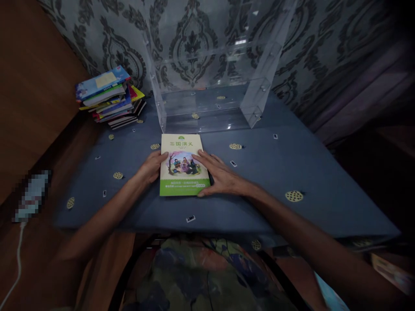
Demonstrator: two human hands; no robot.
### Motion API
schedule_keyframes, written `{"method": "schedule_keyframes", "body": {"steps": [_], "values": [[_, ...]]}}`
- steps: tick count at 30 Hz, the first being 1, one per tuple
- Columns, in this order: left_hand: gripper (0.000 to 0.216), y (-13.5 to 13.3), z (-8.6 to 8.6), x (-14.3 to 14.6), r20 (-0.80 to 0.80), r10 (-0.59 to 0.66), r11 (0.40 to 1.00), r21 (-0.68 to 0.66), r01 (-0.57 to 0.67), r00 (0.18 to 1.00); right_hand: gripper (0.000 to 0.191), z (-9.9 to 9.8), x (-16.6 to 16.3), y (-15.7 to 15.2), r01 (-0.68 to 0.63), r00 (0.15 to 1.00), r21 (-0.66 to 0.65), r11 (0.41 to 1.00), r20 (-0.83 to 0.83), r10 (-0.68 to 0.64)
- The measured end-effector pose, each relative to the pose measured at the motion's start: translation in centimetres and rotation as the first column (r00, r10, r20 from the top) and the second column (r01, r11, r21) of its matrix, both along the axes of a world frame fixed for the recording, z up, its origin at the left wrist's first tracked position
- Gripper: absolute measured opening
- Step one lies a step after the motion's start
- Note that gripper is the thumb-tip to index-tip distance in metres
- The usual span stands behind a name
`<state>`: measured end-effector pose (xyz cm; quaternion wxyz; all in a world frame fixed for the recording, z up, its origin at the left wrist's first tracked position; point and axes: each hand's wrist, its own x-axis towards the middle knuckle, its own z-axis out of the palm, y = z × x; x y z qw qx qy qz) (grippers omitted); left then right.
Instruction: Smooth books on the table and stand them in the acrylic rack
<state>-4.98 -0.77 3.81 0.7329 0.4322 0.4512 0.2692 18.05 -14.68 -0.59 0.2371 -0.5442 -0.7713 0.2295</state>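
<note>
A book with a cream and green cover [182,149] lies flat on the blue tablecloth [275,172], just in front of a clear acrylic shelf unit [210,86]. My left hand [151,166] grips the book's left edge, fingers curled over the cover. My right hand [218,175] rests on the book's right edge, with the thumb at the lower corner and the fingers spread across the cover. The cover shows an illustration of seated figures and Chinese characters.
A stack of several colourful books [108,97] sits at the table's far left corner. Patterned grey wallpaper [324,52] runs behind. A wooden surface [35,99] lies to the left, with a white cable [16,268] and a pixelated object [32,194].
</note>
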Motion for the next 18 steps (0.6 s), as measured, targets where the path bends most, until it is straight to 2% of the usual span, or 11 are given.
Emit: {"method": "schedule_keyframes", "body": {"steps": [4, 7, 10, 12, 15, 16, 18], "values": [[0.020, -0.5, -0.1, 0.5, 0.032, -0.016, 0.999, 0.041, 0.015, 0.999, 0.128, -0.5, 0.2, 0.0, 0.093, 0.986, 0.011, 0.996, -0.137, -0.090], [0.025, -0.3, 0.6, 0.5, 0.066, -0.077, 0.988, 0.138, 0.067, 0.995, 0.121, -1.2, 0.7, 0.9, 0.250, 0.914, -0.009, 0.968, -0.329, -0.239], [0.037, 0.0, 2.1, 0.6, 0.118, -0.142, 0.957, 0.271, 0.106, 0.983, 0.092, -0.5, 1.7, 2.6, 0.279, 0.786, -0.095, 0.956, -0.549, -0.284], [0.045, 0.5, 3.5, 0.7, 0.148, -0.175, 0.920, 0.375, 0.109, 0.973, 0.067, 1.2, 2.3, 3.7, 0.256, 0.734, -0.081, 0.963, -0.632, -0.248], [0.050, 1.4, 5.3, 0.2, 0.127, -0.208, 0.808, 0.581, 0.097, 0.970, 0.043, 4.6, 2.9, 4.4, 0.344, 0.733, 0.106, 0.933, -0.651, -0.196], [0.047, 1.8, 5.7, -0.1, 0.083, -0.214, 0.747, 0.656, 0.108, 0.973, 0.037, 5.5, 3.0, 4.3, 0.390, 0.757, 0.187, 0.901, -0.623, -0.198], [0.041, 2.3, 5.6, -1.1, -0.075, -0.261, 0.588, 0.778, 0.220, 0.962, 0.024, 6.2, 2.9, 3.8, 0.436, 0.830, 0.340, 0.833, -0.509, -0.226]]}}
